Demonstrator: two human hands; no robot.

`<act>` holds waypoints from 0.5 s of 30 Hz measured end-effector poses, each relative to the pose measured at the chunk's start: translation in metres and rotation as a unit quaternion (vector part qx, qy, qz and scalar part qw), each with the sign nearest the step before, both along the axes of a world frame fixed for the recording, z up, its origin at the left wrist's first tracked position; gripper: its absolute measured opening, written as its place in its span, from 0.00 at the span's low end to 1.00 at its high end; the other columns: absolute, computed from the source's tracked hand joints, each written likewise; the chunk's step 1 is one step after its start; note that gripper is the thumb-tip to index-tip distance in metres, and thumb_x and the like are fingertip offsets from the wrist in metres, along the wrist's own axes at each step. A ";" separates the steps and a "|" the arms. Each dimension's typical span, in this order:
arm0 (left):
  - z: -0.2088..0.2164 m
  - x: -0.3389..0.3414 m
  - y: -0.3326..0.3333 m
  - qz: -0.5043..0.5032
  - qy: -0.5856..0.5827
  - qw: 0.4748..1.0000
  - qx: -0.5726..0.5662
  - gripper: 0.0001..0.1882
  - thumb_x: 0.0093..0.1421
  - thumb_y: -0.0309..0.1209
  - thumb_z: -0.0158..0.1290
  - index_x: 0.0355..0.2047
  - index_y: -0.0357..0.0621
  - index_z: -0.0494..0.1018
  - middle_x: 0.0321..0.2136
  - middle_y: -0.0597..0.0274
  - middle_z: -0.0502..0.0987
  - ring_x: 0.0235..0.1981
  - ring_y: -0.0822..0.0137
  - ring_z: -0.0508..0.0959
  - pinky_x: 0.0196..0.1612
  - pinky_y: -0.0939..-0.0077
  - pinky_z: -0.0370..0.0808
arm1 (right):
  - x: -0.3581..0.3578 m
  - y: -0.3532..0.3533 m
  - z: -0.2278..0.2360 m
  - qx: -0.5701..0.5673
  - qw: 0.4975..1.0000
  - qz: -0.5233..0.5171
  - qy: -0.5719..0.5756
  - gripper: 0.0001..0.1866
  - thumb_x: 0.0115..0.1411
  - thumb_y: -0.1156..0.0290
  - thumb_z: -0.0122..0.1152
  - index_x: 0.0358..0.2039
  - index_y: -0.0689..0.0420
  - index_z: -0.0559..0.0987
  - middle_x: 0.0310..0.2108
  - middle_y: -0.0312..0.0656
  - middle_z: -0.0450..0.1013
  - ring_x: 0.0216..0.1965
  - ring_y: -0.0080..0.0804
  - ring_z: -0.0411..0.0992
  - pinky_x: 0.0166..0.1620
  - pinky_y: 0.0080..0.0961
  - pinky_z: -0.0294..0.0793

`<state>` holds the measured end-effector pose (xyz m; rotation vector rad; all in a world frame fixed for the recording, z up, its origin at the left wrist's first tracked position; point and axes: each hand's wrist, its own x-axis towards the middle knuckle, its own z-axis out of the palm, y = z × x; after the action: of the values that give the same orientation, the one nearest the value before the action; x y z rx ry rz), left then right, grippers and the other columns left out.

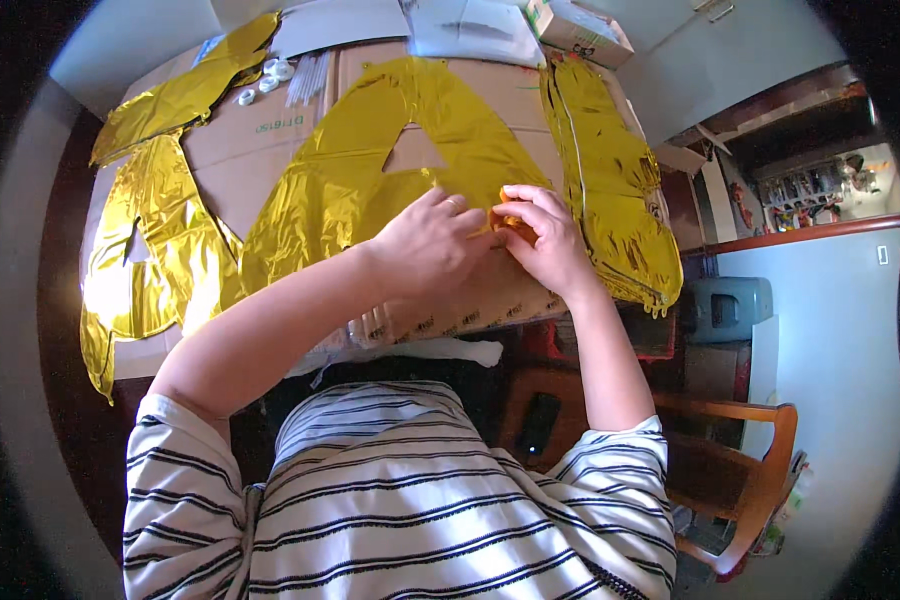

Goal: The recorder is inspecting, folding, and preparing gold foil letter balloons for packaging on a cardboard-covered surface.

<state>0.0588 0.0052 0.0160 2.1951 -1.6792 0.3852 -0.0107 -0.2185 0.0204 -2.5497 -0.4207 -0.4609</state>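
Observation:
A flat gold foil balloon with a triangular hole lies in the middle of the cardboard-covered table. Over its near part, my right hand grips a small orange object between thumb and fingers; its exact kind is too small to tell. My left hand is closed right beside it, fingertips close to the orange object. Whatever its fingers pinch is hidden. More flat gold foil balloons lie around: a wrinkled one at the right, another at the left, and a strip-like one at the far left.
Small white rolls and thin clear sticks lie near the far edge. Behind them are a pale sheet, a clear plastic bag and an open box. A wooden chair and a grey-blue stool stand at the right.

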 end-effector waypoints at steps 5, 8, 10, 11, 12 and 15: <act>0.015 -0.011 -0.008 0.109 0.084 0.990 -0.013 0.18 0.54 0.48 0.61 0.34 0.47 0.77 0.34 0.58 0.77 0.37 0.57 0.79 0.42 0.56 0.71 | 0.000 -0.001 -0.002 0.012 1.000 -0.002 -0.004 0.15 0.51 0.75 0.70 0.41 0.55 0.82 0.49 0.42 0.75 0.54 0.43 0.72 0.59 0.38 0.70; 0.016 -0.015 -0.016 0.170 0.080 0.982 0.012 0.18 0.54 0.48 0.61 0.32 0.46 0.76 0.31 0.58 0.77 0.36 0.56 0.79 0.42 0.55 0.71 | -0.002 -0.001 0.001 -0.015 1.000 -0.002 0.001 0.16 0.52 0.77 0.70 0.43 0.57 0.82 0.50 0.43 0.75 0.55 0.42 0.72 0.59 0.35 0.71; 0.012 -0.017 -0.021 0.192 0.086 0.978 0.013 0.17 0.54 0.47 0.61 0.30 0.46 0.76 0.32 0.58 0.77 0.37 0.56 0.79 0.43 0.55 0.71 | -0.001 -0.002 -0.002 0.004 1.000 -0.005 0.003 0.16 0.50 0.77 0.69 0.42 0.55 0.82 0.50 0.42 0.75 0.55 0.42 0.71 0.59 0.37 0.69; 0.011 -0.017 -0.022 0.195 0.094 0.976 0.021 0.16 0.54 0.46 0.60 0.30 0.47 0.76 0.32 0.58 0.77 0.37 0.56 0.80 0.43 0.55 0.71 | 0.000 -0.002 -0.003 0.014 1.000 -0.005 0.003 0.16 0.49 0.78 0.69 0.41 0.55 0.82 0.50 0.41 0.75 0.55 0.43 0.71 0.60 0.38 0.69; 0.011 -0.017 -0.024 0.198 0.102 0.974 0.030 0.14 0.54 0.44 0.60 0.30 0.47 0.76 0.32 0.58 0.77 0.37 0.56 0.80 0.43 0.55 0.71 | 0.000 -0.002 -0.004 0.011 1.000 -0.004 0.002 0.16 0.49 0.78 0.69 0.41 0.55 0.82 0.50 0.41 0.75 0.55 0.43 0.71 0.60 0.38 0.69; 0.014 -0.016 -0.025 0.201 0.137 0.968 0.054 0.11 0.53 0.41 0.59 0.30 0.48 0.76 0.33 0.58 0.77 0.38 0.56 0.80 0.42 0.56 0.72 | -0.001 -0.003 -0.004 0.006 1.000 -0.003 0.002 0.17 0.49 0.78 0.69 0.42 0.55 0.82 0.50 0.41 0.74 0.55 0.43 0.71 0.60 0.38 0.69</act>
<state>0.0432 -0.0199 0.0304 2.5345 -1.1337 0.0821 -0.0114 -0.2213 0.0159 -2.5415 -0.4081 -0.4593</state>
